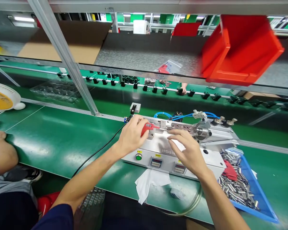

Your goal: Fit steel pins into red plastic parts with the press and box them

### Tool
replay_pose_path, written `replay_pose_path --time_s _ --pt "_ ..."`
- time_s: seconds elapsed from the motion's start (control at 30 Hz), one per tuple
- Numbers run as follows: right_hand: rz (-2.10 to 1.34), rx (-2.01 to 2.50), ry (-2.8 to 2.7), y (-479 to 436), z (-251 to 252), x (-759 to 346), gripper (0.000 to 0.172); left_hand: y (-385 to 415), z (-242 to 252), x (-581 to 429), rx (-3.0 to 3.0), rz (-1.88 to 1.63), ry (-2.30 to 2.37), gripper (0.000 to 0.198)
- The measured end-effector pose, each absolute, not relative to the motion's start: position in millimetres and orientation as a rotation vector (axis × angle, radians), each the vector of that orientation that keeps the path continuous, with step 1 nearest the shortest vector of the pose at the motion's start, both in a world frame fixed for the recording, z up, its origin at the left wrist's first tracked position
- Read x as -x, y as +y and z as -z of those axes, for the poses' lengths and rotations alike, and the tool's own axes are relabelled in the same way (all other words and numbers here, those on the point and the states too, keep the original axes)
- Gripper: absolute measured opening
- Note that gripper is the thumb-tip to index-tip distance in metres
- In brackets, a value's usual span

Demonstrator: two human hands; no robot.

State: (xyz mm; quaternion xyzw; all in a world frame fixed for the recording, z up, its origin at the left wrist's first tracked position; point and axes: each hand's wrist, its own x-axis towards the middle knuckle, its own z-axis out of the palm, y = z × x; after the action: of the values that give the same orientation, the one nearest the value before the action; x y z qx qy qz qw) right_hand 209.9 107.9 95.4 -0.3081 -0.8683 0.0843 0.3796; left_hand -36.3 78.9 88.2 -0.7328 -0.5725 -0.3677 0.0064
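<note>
A silver bench machine [163,145] with a green button and two small counters stands on the green table. My left hand [132,134] is closed around a red tool [148,127], whose tip points right over the machine's top. To the right, my right hand [185,147] hovers at the machine's front edge, fingers bent and thumb apart from them, with nothing visible between them. A metal cylinder [202,131] sits on the machine beyond the right fingers.
At the right lies a blue tray [259,195] of metal tubes with a red piece among them. White cloth [152,182] hangs at the front edge. A red bin [242,51] is on the shelf above. Another person's arm [2,150] rests at the left.
</note>
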Motion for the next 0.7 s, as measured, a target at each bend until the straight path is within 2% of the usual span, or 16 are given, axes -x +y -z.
replay_pose_path --time_s 0.1,0.27,0.37,0.57,0.7 --pt "-0.208 0.827 -2.203 79.2 -97.8 -238.8 0.011 117.3 -98.1 22.6 2.237 0.577 -1.912 0.018" --pt "-0.187 0.894 -2.208 48.9 -87.3 -298.2 0.010 121.9 -88.6 14.7 2.182 0.441 -1.943 0.014" --pt "-0.198 0.988 -2.215 40.1 -73.8 -327.5 0.012 111.5 -76.8 19.3 2.143 0.464 -1.893 0.014" --pt "-0.269 1.093 -2.188 33.9 -46.9 -348.7 0.013 97.8 -49.4 30.1 2.120 0.793 -1.588 0.025" --pt "-0.163 1.146 -2.161 35.8 -31.5 -345.9 0.017 69.3 -40.3 35.5 2.173 0.931 -1.547 0.028"
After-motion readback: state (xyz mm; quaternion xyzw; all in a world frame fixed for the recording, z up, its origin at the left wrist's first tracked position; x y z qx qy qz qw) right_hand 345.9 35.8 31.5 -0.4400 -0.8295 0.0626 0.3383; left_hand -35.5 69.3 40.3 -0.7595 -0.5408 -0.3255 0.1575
